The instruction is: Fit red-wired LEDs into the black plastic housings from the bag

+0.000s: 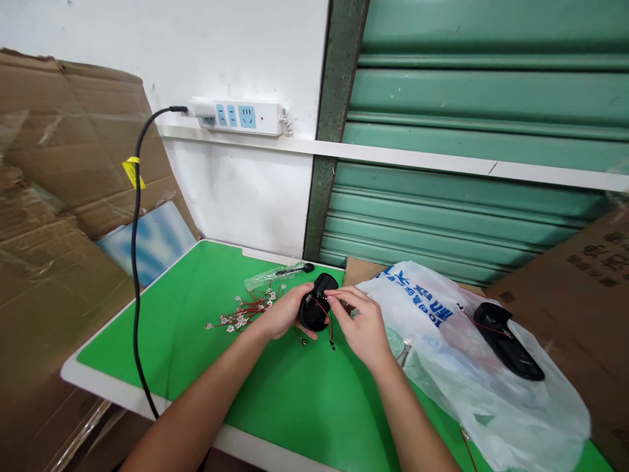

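Note:
My left hand is closed around a glossy black plastic housing, holding it up over the green tabletop. A thin red wire curves across the housing, and a lead with a small dark connector hangs from its lower right. At the housing's upper right, my right hand pinches thumb and forefinger on the thin red wire; the exact grip point is too small to make out. Left of my left hand lies a pile of small metal parts with red wires. One loose small part sits just below the housing.
A clear packet with a black-tipped item lies behind the pile. To the right, a white plastic bag carries another black housing with a wire. A black cable hangs across the left side from a power strip. Cardboard flanks the table.

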Tool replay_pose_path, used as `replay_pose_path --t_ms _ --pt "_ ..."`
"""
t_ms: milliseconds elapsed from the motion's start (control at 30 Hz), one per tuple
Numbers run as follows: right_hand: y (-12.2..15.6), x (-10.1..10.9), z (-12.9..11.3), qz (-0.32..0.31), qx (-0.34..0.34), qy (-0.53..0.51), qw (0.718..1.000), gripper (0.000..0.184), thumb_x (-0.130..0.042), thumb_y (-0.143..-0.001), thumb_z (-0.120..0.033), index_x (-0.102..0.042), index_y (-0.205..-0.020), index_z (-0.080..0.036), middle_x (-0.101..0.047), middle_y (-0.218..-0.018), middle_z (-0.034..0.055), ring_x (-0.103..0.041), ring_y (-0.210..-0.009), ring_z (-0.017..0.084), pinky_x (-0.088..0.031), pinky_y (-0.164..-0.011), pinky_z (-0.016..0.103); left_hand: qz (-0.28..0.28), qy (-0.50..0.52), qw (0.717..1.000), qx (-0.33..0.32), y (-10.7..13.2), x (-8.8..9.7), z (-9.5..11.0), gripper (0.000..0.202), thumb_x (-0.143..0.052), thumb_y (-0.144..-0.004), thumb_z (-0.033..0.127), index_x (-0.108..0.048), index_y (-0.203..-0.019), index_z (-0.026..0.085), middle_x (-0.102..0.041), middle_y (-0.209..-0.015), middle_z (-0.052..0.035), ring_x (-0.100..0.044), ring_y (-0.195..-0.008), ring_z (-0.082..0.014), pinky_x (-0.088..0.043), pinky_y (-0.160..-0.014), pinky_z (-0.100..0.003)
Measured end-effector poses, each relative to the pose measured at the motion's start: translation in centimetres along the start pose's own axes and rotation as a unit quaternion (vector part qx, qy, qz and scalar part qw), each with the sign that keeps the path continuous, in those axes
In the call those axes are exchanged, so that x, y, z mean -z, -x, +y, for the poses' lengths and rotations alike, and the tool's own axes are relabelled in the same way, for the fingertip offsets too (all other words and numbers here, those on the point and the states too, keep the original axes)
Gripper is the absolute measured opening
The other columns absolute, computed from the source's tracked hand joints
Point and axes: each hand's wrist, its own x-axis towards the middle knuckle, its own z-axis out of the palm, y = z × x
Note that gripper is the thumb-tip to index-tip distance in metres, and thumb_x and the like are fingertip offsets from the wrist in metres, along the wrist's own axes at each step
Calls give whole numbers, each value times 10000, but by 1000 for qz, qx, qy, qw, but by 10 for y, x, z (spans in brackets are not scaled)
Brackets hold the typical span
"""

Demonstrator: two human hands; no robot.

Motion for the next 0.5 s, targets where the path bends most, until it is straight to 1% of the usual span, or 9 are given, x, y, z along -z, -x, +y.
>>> replay_pose_path --t_ms 133,233,367,500 --pt "0 -1 0 -1 23 11 1000 170 -603 -945 -190 -772 -962 -182 -724 -915 36 -681 -819 135 -518 -747 226 6 0 1000 0 2 0 1 417 -276 -1038 325 -622 -1079 96 -677 -826 -122 -659 -694 -193 -546 -424 -261" --pt "0 -1 0 -4 31 25 999 171 -608 -941 -178 -774 -982 -176 -712 -902 33 -671 -801 125 -513 -731 213 6 1 1000 -2 2 -1 0 401 -278 -1039 315 -616 -1064 100 -671 -830 -117 -654 -695 -187 -548 -426 -259" --pt "0 -1 1 0 43 39 998 176 -608 -936 -165 -775 -991 -173 -707 -894 32 -667 -793 125 -512 -735 211 4 -2 1000 -11 1 0 -2 372 -294 -1041 322 -594 -1099 110 -676 -865 -118 -659 -703 -193 -553 -424 -274" --pt "0 -1 0 3 40 33 999 175 -606 -936 -170 -775 -978 -173 -708 -891 38 -664 -777 128 -515 -728 215 0 2 1000 -19 -1 2 -4 337 -322 -1029 313 -577 -1142 124 -684 -914 -117 -661 -693 -191 -549 -417 -279"
